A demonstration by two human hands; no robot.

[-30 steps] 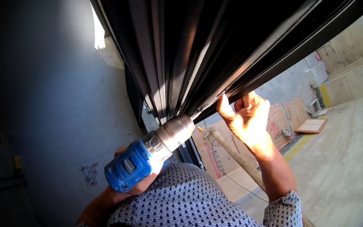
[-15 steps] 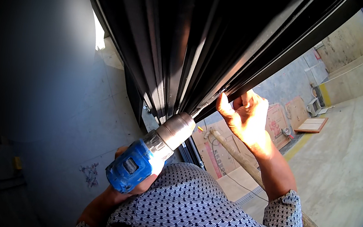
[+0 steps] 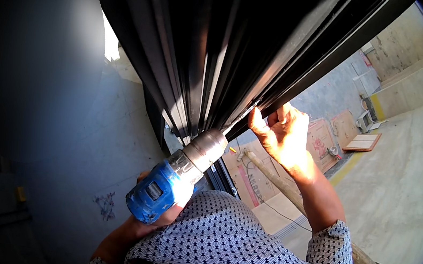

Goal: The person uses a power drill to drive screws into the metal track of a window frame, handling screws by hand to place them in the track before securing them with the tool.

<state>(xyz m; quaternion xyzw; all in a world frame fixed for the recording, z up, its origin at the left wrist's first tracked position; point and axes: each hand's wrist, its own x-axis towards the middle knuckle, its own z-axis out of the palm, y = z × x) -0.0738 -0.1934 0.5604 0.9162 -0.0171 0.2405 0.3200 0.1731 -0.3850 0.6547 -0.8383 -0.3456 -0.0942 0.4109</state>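
A blue cordless drill [image 3: 155, 189] with a metal chuck [image 3: 205, 148] is gripped by my left hand [image 3: 172, 214], mostly hidden under the drill body. From the chuck a thin bit [image 3: 236, 119] points up and right into a channel of the dark metal frame [image 3: 334, 68]. My right hand [image 3: 288, 140] is at the frame's right edge, thumb beside the bit's tip and fingers curled. A small shiny piece [image 3: 256, 104], perhaps a screw, shows at that tip. Whether my fingers pinch it or the frame edge is hidden.
Behind my right arm slants a wooden pole [image 3: 275, 180], with a cable [image 3: 286, 218] near it. Brown boards [image 3: 318, 141] and a framed panel [image 3: 362, 142] lie on the floor at right. A large blurred grey shape [image 3: 44, 54] blocks the far left.
The frame's upper part and my right hand have shifted slightly left in view. The drill sits a touch further right, still pointing into the channel.
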